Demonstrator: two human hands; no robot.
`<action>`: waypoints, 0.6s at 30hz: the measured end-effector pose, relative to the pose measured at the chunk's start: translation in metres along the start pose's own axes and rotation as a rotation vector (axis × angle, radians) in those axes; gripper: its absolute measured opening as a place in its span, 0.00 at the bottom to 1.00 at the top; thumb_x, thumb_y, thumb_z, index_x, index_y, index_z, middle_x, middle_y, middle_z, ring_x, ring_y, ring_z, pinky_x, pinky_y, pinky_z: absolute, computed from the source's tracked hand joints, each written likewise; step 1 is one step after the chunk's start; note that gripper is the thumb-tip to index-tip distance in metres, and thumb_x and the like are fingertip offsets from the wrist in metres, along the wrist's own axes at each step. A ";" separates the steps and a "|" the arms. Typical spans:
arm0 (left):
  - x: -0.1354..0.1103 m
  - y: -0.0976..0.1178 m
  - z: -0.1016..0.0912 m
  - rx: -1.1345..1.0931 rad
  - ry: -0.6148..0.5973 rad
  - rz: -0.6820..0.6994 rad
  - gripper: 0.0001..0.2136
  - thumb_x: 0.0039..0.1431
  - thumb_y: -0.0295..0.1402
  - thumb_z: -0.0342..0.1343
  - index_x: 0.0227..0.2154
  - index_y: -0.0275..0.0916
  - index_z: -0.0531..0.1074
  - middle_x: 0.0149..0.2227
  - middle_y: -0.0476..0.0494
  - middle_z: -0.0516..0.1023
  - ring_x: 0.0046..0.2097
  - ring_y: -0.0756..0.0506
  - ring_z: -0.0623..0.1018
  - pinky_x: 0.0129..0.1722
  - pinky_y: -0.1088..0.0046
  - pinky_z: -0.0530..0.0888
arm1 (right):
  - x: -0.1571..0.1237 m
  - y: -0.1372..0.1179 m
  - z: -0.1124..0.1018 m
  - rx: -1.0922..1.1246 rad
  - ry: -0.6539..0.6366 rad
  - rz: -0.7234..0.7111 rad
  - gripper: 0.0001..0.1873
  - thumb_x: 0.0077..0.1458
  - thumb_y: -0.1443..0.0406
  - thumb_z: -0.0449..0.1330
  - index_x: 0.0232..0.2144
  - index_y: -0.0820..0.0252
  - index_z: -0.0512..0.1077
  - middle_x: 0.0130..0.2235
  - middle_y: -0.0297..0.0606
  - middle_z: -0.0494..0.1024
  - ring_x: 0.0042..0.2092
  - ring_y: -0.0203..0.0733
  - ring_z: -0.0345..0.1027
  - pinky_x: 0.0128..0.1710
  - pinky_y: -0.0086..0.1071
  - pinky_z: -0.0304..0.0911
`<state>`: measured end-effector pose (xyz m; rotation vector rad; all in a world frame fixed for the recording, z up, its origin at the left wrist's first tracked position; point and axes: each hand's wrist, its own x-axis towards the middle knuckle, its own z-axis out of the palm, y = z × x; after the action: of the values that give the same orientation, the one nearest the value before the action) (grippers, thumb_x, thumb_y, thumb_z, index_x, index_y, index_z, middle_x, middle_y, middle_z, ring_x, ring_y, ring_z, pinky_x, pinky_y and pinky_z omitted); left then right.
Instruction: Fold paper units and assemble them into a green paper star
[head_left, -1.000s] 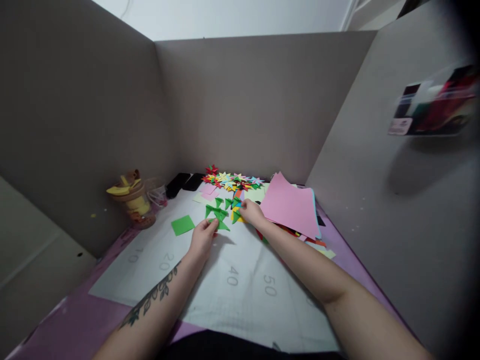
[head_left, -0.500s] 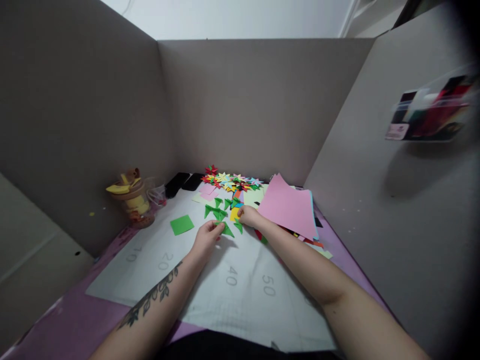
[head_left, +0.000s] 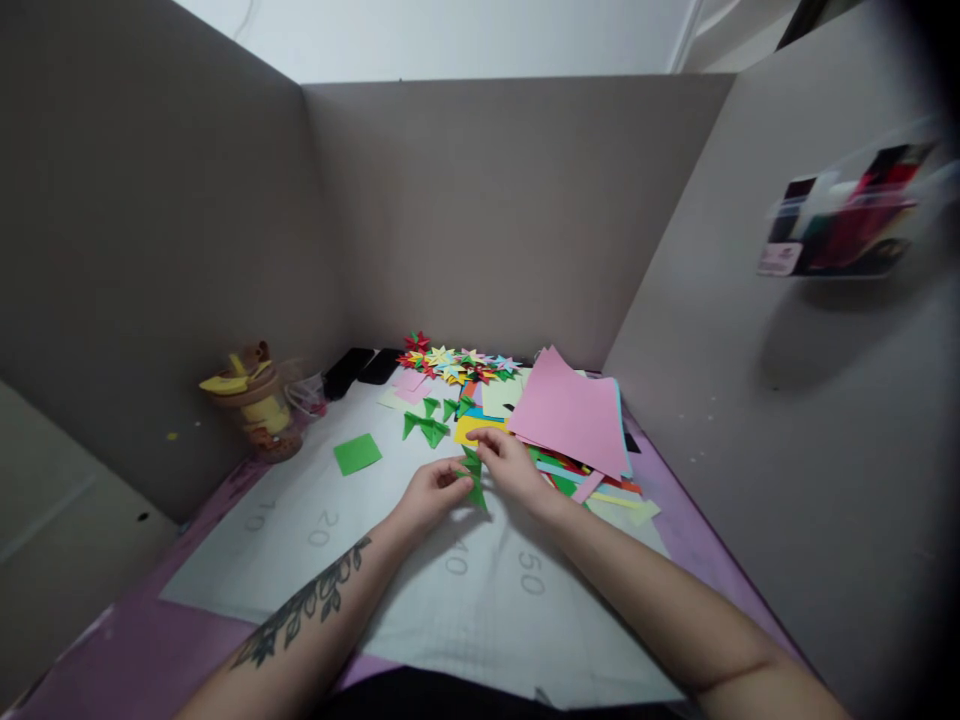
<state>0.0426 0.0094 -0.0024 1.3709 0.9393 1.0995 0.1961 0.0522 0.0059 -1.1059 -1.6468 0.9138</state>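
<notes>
My left hand (head_left: 429, 497) and my right hand (head_left: 512, 466) meet over the white measuring mat (head_left: 390, 590), both pinched on small folded green paper pieces (head_left: 472, 478) held between them. Just beyond the hands lie more folded green pieces (head_left: 426, 425) and a yellow sheet (head_left: 472, 427). A flat green paper square (head_left: 357, 453) rests on the mat to the left of my left hand.
A stack of coloured sheets topped with pink (head_left: 570, 412) sits right of my hands. Several finished paper stars (head_left: 454, 362) are heaped at the back wall. A cup with a yellow toy (head_left: 255, 400) and two dark objects (head_left: 358, 366) stand back left. Cardboard walls enclose the desk.
Both hands drew toward me and closer together, carrying green folded pieces away from the cluster; the pieces are now held together between both hands.
</notes>
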 end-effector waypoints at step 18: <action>0.005 0.009 -0.008 0.156 0.272 0.045 0.07 0.45 0.36 0.58 0.25 0.38 0.72 0.26 0.49 0.72 0.28 0.50 0.70 0.26 0.78 0.65 | -0.005 -0.016 -0.018 0.160 -0.003 0.059 0.08 0.46 0.61 0.57 0.25 0.60 0.66 0.22 0.30 0.69 0.24 0.34 0.64 0.25 0.27 0.61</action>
<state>0.0356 0.0156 0.0068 1.3958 1.2175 1.2911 0.2099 0.0437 0.0246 -1.0480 -1.5212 1.0668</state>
